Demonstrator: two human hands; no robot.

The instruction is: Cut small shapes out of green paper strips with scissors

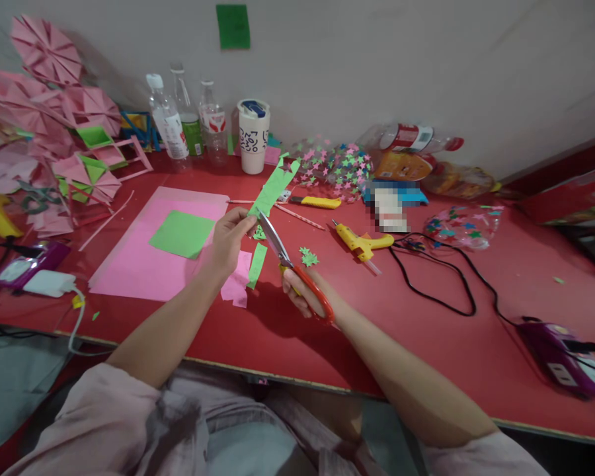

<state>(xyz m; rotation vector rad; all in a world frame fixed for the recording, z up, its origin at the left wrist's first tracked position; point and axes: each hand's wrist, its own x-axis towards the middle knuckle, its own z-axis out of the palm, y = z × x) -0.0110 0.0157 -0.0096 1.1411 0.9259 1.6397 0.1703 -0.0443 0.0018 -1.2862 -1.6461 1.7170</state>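
**Green paper strip under the scissors**

Green paper, a long strip [274,186], is pinched at its lower end between the thumb and fingers of the left hand [229,239], which holds it up off the tabletop [426,330] so the strip rises up and away and the blades can reach it freely. The right hand [305,291] is closed through the red handles of the scissors [290,268], whose open blades point up toward the left hand and meet the strip right beside those fingers. A narrower green offcut [256,264] hangs or lies just below the left hand; which one cannot be told.

Just right of the scissors lies a small green cut-out star shape [308,257], close enough to pick up. Under and left of the left hand a green square [182,233] rests on a big pink sheet [153,244], with pink scraps [237,284] at its near corner.

Beyond the hands lie a yellow knife [315,201], a thin pink stick [300,217] and a yellow glue gun [359,242] with its black cord [441,277] trailing right toward a purple box [560,357]. Further back, a heap of coloured paper stars [334,165] sits against the wall, next to a white cup [253,135] with black marks I cannot read, and three plastic bottles [168,119] whose labels are too small to make out. Folded pink paper fans [44,79] pile up far left. One label near the glue gun is blurred out.
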